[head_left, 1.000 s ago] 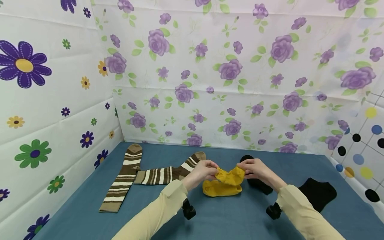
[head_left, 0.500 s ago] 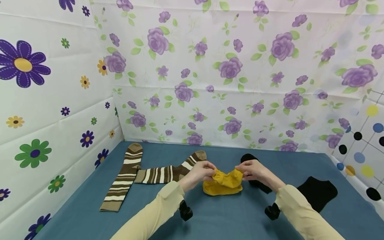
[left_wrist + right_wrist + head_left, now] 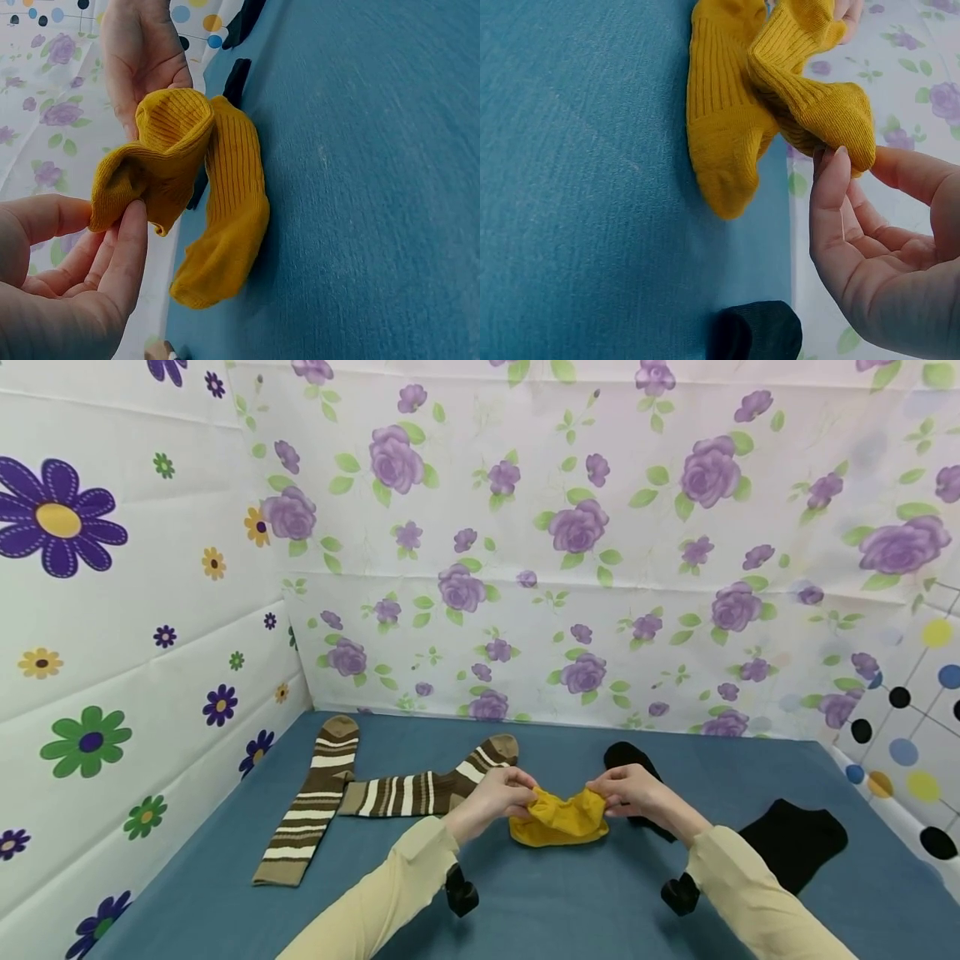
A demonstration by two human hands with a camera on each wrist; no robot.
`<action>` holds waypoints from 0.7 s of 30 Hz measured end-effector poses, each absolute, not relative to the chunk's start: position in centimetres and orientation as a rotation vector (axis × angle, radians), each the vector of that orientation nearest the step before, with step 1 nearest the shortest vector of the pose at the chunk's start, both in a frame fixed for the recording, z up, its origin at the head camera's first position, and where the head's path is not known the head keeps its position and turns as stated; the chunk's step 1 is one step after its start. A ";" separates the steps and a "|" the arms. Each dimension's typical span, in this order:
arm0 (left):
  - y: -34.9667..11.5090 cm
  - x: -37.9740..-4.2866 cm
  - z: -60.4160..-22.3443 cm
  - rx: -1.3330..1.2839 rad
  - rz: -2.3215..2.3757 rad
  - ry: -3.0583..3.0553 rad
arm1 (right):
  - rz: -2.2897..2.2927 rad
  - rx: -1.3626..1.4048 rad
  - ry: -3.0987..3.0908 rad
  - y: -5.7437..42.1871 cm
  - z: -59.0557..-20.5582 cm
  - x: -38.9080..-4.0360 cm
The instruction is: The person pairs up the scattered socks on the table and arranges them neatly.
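Note:
Both hands hold a mustard-yellow ribbed sock [image 3: 567,811] at its two ends, stretched between them. My left hand [image 3: 491,802] pinches one end between thumb and fingers; my right hand [image 3: 637,795] pinches the other, which in the right wrist view is a rounded end of the held sock [image 3: 836,120]. Beneath and partly behind it, a second yellow sock [image 3: 555,839] lies flat on the blue cloth. In the left wrist view the held sock [image 3: 161,165] is folded and bunched, and overlaps the lying sock [image 3: 236,180]. Whether the two touch, I cannot tell.
Two brown-and-white striped socks lie at left, one lengthwise [image 3: 307,802] and one crosswise [image 3: 401,795] whose toe is near my left hand. One black sock [image 3: 633,760] is partly hidden behind my right hand; another black sock [image 3: 797,839] lies farther right. Floral sheets [image 3: 510,643] border the blue cloth [image 3: 555,910].
My hands have lowered the held yellow sock a little toward the lying one, and now cover more of it. The grip of both hands stays the same. The other socks have not moved.

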State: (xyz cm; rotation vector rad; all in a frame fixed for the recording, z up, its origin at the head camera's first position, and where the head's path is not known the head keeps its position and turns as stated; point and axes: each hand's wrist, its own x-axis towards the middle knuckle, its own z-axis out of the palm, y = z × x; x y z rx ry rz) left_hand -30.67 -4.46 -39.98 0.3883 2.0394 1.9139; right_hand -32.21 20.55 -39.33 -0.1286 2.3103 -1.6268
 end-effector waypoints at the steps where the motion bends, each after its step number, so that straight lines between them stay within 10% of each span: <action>1: -4.5 -30.7 -40.0 0.393 1.910 2.047 | -1.628 -0.116 2.313 20.5 -39.4 -32.2; 21: -5.6 -30.5 -40.8 0.461 1.784 2.249 | -1.587 -0.135 2.343 20.4 -40.1 -31.9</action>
